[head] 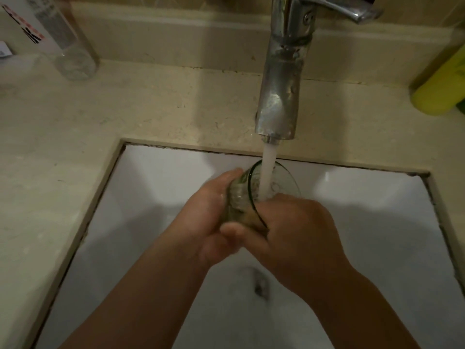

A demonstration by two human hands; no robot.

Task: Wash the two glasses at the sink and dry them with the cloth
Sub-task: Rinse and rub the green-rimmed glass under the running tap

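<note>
**A:** Beige stone, is that the counter [83, 137] around you?

**B:** Yes, speckled beige, and it wraps the white sink [377, 222] on the left, the back and the right. The sink basin sits below my arms, with the dark drain [259, 285] just under my wrists.

**A:** And the tap?

**B:** The chrome faucet [281, 79] stands at the back edge, its spout reaching over the basin. A white stream of water [268, 172] pours straight down from it.

**A:** Where are your arms?

**B:** Both forearms come up from the bottom of the view and meet in the middle, over the basin. My left hand [208, 217] cups the glass [241, 200] from the left side, fingers curled round its wall, thumb lying across the front. My right hand [299, 235] grasps it from the right, fingers bent over the rim area; whether they reach inside I cannot tell.

**A:** How is the glass held?

**B:** Tilted, mouth facing away and up, right under the spout, so the stream runs into it.

**A:** Anything else on the counter?

**B:** A clear bottle [68, 46] at the back left, and a yellow-green container [442, 84] at the far right, both well apart from my hands.
</note>
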